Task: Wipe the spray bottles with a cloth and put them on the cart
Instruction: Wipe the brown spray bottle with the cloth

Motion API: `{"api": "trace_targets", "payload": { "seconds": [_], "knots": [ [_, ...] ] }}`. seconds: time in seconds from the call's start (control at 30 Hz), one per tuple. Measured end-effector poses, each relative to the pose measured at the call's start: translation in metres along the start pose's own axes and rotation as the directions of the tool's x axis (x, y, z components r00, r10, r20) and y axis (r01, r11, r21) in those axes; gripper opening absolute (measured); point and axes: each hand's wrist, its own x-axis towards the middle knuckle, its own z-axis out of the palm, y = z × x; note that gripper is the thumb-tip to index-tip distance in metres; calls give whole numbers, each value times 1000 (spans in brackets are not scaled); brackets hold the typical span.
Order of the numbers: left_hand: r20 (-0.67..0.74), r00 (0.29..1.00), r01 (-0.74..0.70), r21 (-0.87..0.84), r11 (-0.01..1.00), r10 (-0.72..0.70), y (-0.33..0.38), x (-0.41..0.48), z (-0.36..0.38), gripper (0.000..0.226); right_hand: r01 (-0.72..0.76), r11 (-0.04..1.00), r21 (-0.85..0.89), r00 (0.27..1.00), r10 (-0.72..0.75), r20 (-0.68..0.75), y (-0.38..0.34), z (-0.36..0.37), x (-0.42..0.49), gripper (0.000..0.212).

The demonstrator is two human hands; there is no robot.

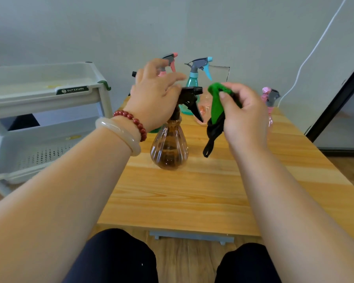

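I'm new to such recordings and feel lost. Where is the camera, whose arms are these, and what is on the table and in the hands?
No machine here: a person wears a camera on the head, looking down at their own arms. The left hand rests on the black sprayer of a brown bottle on the wooden table; whether it grips is hidden. The right hand holds a green and black cloth. Behind stand a teal bottle and two pink-trimmed bottles. A pale shelf cart stands at the left.
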Motion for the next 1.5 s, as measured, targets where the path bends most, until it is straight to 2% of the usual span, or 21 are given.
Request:
{"api": "trace_targets", "payload": {
  "seconds": [0.1,0.2,0.3,0.4,0.47,0.53,0.57,0.67,0.73,0.8,0.83,0.87,0.9,0.97,1.0,1.07,1.17,1.3,1.43,1.5],
  "knots": [
    [-100,991,92,-4,996,-92,8,-5,3,34,10,999,36,995,-13,100,1,11,-6,18],
    [-113,990,78,-13,997,-79,11,-10,4,48,-7,990,139,993,-9,115,1,16,-20,20],
    [15,993,119,-162,980,-118,10,-9,1,42,68,988,138,979,-93,184,1,12,-29,23],
    [188,954,287,-370,884,-231,9,-9,-9,30,73,991,115,941,-106,321,1,7,-33,27],
    [294,933,299,-316,900,-207,9,-9,-20,33,66,992,105,952,-94,292,3,5,-31,27],
    [315,922,323,-305,896,-225,9,-4,-28,27,59,993,104,975,-79,207,2,4,-28,29],
    [328,909,371,-362,855,-256,11,-1,-32,13,52,993,108,983,-70,171,2,5,-26,30],
    [415,861,483,-478,734,-296,18,1,-35,24,78,990,118,990,-91,105,-6,12,-25,27],
    [395,869,481,-532,698,-298,21,-1,-34,24,168,978,124,982,-177,66,-14,20,-30,22],
    [387,852,520,-557,647,-352,20,-3,-34,28,319,945,69,947,-321,29,-18,31,-39,19],
    [362,870,492,-591,640,-334,19,-5,-33,29,380,925,28,925,-380,18,-15,36,-42,17],
    [376,865,502,-651,569,-333,19,-8,-30,27,403,915,0,915,-403,6,-10,41,-44,16],
    [432,837,546,-709,446,-337,22,-13,-29,23,382,924,-8,924,-382,-16,-6,45,-43,16],
    [402,857,509,-759,407,-322,27,-21,-26,24,286,958,3,955,-285,-80,-1,49,-42,16],
    [409,853,515,-762,393,-325,24,-20,-21,24,270,963,8,959,-268,-98,-1,51,-43,16],
    [405,847,525,-739,422,-345,25,-21,-21,20,331,944,13,941,-329,-80,-5,52,-51,15],
    [411,832,540,-754,375,-373,26,-21,-22,14,423,906,-2,906,-423,-21,-8,52,-57,15],
    [354,856,496,-767,408,-377,27,-23,-18,20,233,973,4,968,-231,-95,-4,53,-40,15],
    [385,844,518,-768,377,-374,27,-22,-21,14,363,932,17,931,-362,-54,-14,56,-58,13],
    [376,844,515,-770,377,-383,27,-22,-20,15,370,929,25,929,-369,-39,-12,55,-58,13]
  ]
}}
